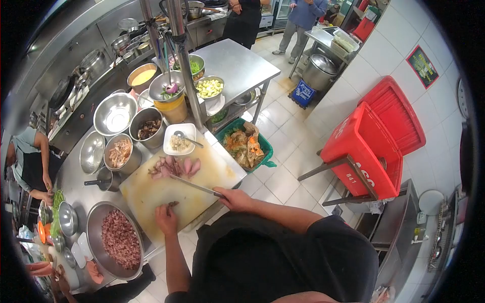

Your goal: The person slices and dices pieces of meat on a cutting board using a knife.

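My right hand (237, 200) grips the handle of a long kitchen knife (196, 185), its blade angled over the worn yellowish cutting board (144, 189). Just beyond the blade tip lies a pile of pinkish-purple shallots (174, 166), some whole and some cut. My left hand (166, 219) rests at the near part of the board, fingers closed around a small brownish piece (173, 204) too small to name. At the board's far edge stands a square white dish (172, 132) of pale minced food with a spoon (188, 138) in it.
To the left, a large steel bowl (91, 227) holds chopped reddish-purple pieces. Steel pots (132, 160) and bowls (115, 113) crowd the far left. Beyond the board, a green bin (266, 146) of scraps stands on the floor. A red cooler (348, 151) is at right. Co-workers stand nearby.
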Motion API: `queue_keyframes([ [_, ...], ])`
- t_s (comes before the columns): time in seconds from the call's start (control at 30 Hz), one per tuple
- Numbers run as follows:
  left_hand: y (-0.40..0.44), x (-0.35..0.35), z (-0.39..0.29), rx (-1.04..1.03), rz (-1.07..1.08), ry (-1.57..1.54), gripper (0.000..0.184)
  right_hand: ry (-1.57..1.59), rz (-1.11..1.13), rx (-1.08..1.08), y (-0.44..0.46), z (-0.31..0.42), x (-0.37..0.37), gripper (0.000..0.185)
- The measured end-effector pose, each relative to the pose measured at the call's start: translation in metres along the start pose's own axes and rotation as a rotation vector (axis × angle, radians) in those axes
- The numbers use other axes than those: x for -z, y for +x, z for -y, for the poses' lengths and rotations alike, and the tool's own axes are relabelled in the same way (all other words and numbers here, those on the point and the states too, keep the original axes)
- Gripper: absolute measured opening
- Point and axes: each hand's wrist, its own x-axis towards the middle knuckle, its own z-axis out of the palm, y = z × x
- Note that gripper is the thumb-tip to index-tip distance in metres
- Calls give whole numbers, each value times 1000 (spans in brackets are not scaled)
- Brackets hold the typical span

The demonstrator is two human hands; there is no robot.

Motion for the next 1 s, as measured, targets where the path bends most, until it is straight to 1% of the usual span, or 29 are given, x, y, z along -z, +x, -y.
queue_keyframes([
  [0.1,3,1,-4,-53,-34,-7,15,3,-15,20,0,1,-2,51],
  [0.2,4,4,-9,31,31,-15,15,4,-40,21,-1,3,1,49],
  [0.3,3,4,-6,12,10,-16,16,-7,-29,4,1,4,1,48],
  [0.43,-1,-1,-3,-107,-77,-53,19,-26,25,-71,1,5,1,47],
  [0.47,-3,-9,8,-107,-79,-59,20,-61,-20,-38,4,-12,-9,50],
  [0.5,-5,-14,23,-133,-14,-42,22,-78,-37,8,5,-31,-24,53],
  [0.53,-6,-17,22,-87,-14,-15,22,-20,-19,1,4,-38,-27,52],
  [0.57,0,-4,5,-72,2,-86,23,-48,-80,104,3,-31,-23,51],
  [0.6,-2,-8,9,-122,-60,-80,23,-29,-80,132,1,-33,-24,52],
  [0.63,-4,-8,9,-67,-53,-92,21,-8,-97,184,1,-27,-21,54],
  [0.67,-4,-10,8,-71,-153,-100,21,81,-14,52,1,-7,-13,53],
  [0.7,-3,-4,3,-54,-160,-87,21,37,-124,252,7,-13,-22,55],
  [0.73,-1,3,-2,-30,-183,-127,19,136,-68,145,4,-3,-23,59],
  [0.8,0,4,-4,27,-165,-119,16,114,-30,192,10,9,-21,60],
  [0.9,-1,11,-9,67,-193,-132,15,56,-6,283,25,36,-21,61],
  [1.0,-5,0,6,125,-267,-175,15,4,39,329,51,68,-28,61],
])
